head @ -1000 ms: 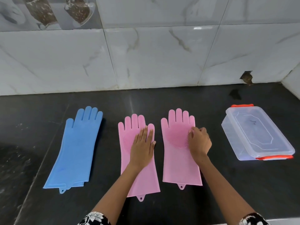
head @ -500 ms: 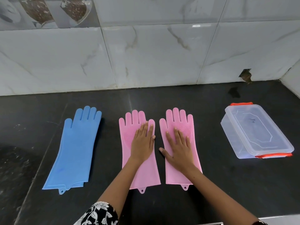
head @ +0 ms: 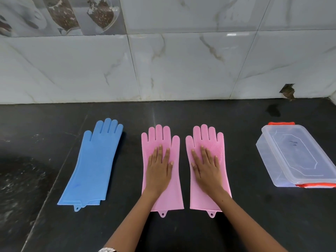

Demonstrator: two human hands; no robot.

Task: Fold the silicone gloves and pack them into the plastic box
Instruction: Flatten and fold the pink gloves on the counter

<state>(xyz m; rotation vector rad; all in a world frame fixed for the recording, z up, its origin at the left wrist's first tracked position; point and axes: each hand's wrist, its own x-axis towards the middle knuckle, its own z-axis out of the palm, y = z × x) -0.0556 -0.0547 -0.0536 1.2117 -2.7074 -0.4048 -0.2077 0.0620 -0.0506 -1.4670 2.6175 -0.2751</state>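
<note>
The right hand [head: 207,168] has flattened onto its pink glove [head: 209,197]; both hands' fingers lie straight, seemingly pressing.

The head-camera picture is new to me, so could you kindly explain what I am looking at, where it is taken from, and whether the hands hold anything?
There is no machine here: a person works with two bare hands, and the one camera sits on their head, looking forward and down. So the arms enter from the bottom edge.

On the dark countertop lie three silicone gloves, all flat and unfolded. The blue glove is at the left, with what looks like a second layer under its cuff. The left pink glove and the right pink glove lie side by side in the middle. At the right stands the clear plastic box, its lid on, with orange clips at both ends.

Nothing is gripped. The left hand rests flat on the left pink glove, and the right hand rests flat on the right one, fingers straight.
</note>
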